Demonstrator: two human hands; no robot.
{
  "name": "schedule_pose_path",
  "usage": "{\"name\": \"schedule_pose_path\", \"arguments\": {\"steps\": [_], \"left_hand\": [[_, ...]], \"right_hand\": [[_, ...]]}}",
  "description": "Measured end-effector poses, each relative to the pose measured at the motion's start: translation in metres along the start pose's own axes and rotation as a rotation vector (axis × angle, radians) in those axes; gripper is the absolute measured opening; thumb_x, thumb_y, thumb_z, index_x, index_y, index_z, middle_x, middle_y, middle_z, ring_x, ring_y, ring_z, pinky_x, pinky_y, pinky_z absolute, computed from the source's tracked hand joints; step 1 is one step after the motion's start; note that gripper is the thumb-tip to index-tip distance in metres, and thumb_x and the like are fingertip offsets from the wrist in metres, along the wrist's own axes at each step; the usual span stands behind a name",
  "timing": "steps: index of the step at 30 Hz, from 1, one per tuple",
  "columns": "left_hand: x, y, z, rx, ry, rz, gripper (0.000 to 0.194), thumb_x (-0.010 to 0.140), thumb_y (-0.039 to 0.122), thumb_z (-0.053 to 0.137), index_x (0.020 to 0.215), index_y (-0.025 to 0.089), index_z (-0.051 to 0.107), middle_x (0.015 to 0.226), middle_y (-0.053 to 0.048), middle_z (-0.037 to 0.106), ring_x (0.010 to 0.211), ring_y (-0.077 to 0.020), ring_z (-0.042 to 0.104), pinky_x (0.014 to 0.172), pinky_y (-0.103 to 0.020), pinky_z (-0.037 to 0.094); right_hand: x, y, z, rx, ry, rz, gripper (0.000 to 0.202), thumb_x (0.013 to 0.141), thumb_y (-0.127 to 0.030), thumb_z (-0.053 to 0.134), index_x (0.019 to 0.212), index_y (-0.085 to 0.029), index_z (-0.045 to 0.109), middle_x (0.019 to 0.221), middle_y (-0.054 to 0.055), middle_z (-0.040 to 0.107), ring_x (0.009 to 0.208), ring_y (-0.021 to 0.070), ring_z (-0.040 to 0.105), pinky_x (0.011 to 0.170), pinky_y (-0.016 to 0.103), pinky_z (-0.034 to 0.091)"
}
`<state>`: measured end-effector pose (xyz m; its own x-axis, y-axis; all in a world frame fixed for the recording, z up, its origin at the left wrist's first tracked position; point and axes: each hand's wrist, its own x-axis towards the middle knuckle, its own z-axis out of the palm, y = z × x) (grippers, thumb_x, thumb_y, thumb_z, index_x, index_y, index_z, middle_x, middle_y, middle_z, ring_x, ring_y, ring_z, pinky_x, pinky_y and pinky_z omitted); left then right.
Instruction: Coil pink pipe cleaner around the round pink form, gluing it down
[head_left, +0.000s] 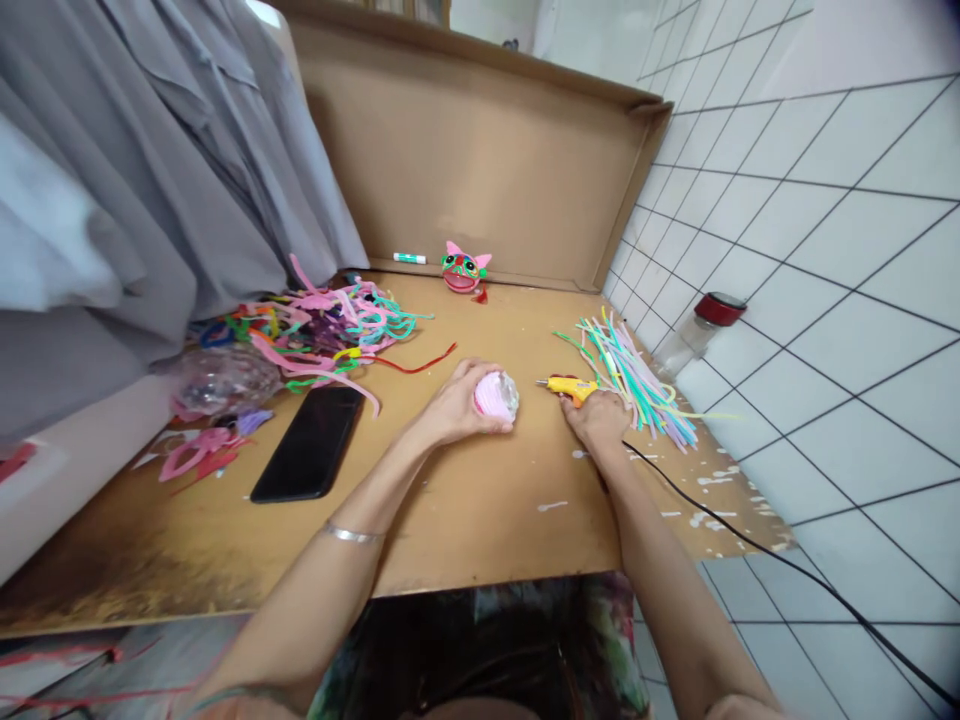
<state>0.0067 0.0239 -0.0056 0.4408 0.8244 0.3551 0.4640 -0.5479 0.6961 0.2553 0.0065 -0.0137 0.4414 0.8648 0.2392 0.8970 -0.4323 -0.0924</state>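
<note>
My left hand (460,403) is closed around a small rounded piece wrapped in pink pipe cleaner (493,397), its clear, shiny end facing right. To the right, my right hand (598,420) grips a yellow hot glue gun (572,387), whose metal nozzle points left at the pink piece. A gap separates the nozzle from it. From the glue gun a black cord (697,505) runs down to the lower right.
Pastel pipe cleaners (637,380) lie at right, near a red-lidded jar (701,325). A colourful pipe-cleaner pile (330,320), clear plastic (225,380) and a black phone (309,445) occupy the left. A cat-eared figure (462,270) and marker (409,258) sit before the cardboard (480,150).
</note>
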Motion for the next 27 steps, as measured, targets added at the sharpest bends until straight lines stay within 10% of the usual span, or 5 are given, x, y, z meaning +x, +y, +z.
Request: {"name": "schedule_pose_path", "arguments": {"steps": [6,11,18,27], "left_hand": [[0.0,-0.004,0.002,-0.024,0.039,-0.001,0.081,0.054,0.038,0.084,0.127,0.02,0.053,0.127,-0.01,0.055,0.12,-0.0284,0.055,0.108,-0.044,0.043],[0.002,-0.005,0.003,-0.026,0.047,0.017,0.076,0.056,0.037,0.082,0.126,0.019,0.054,0.126,-0.009,0.056,0.118,-0.028,0.056,0.107,-0.044,0.043],[0.002,-0.002,-0.004,-0.23,0.015,-0.137,0.074,0.052,0.033,0.082,0.119,0.016,0.056,0.12,-0.009,0.06,0.107,-0.0254,0.061,0.098,-0.043,0.049],[0.0,0.003,-0.01,-0.34,-0.082,-0.195,0.076,0.052,0.03,0.081,0.122,0.015,0.055,0.111,-0.007,0.062,0.096,-0.0218,0.062,0.088,-0.037,0.053]], "right_hand": [[0.007,0.005,-0.004,0.151,-0.029,0.074,0.046,0.079,-0.053,0.058,0.098,-0.013,0.07,0.095,0.016,0.073,0.09,0.0291,0.069,0.07,0.032,0.048],[0.014,-0.005,-0.015,0.541,0.192,0.205,0.047,0.072,-0.05,0.058,0.105,-0.017,0.063,0.092,0.011,0.071,0.082,0.0255,0.064,0.068,0.031,0.046],[0.007,-0.039,-0.003,0.861,0.423,0.052,0.038,0.067,-0.045,0.056,0.092,-0.017,0.059,0.087,0.009,0.067,0.078,0.023,0.059,0.076,0.035,0.048],[-0.014,-0.027,0.005,0.85,0.432,-0.159,0.04,0.072,-0.045,0.056,0.1,-0.017,0.058,0.088,0.009,0.067,0.074,0.0221,0.062,0.074,0.037,0.052]]}}
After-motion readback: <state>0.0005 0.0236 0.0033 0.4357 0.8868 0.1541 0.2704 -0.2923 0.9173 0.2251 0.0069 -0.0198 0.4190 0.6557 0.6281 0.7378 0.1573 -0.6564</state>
